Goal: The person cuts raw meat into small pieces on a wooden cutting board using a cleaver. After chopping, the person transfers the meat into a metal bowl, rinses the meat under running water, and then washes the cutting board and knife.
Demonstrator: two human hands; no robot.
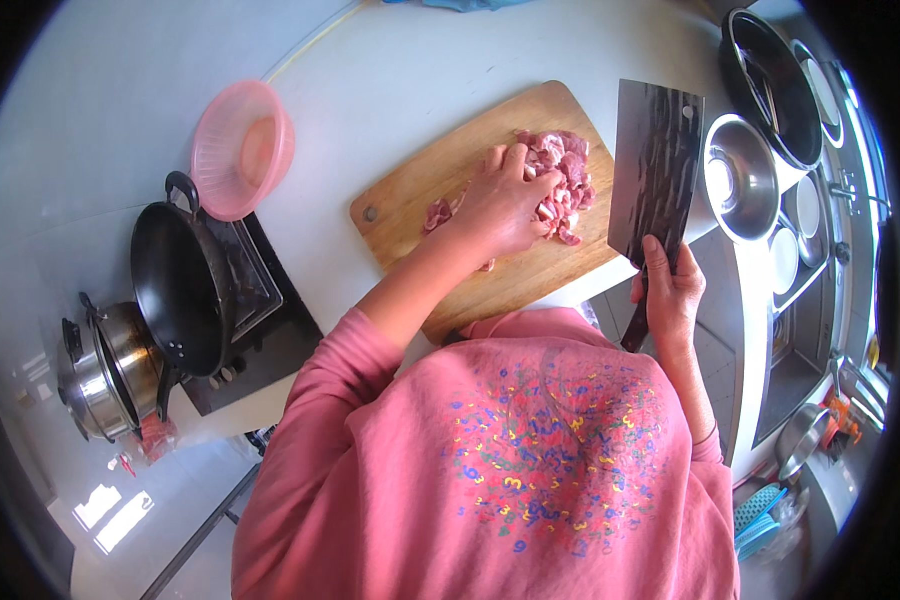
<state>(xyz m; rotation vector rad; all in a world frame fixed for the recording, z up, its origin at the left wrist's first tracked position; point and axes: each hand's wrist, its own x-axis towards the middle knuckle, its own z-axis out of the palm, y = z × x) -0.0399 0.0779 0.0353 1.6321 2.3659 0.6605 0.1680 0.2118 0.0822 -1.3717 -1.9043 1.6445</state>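
Observation:
A wooden cutting board (397,180) lies on the white counter before me, turned at an angle. On its right half is a heap of chopped raw meat (570,169), with a smaller pile to the left, partly behind my wrist. My left hand (506,199) rests on the heap with its fingers spread over the pieces; whether it grips any is hidden. In my right hand (671,289) is a cleaver (656,165), held by the handle with the thumb on the lower blade. The blade points away from me, to the right of the board, and does not touch the meat.
Left stand a pink plastic basin (244,150), a black wok (180,289) above the dark stove (270,352), and a steel pot (105,375). Beyond the cleaver are a steel bowl (754,180), a large black pan (776,82) and a sink (802,360).

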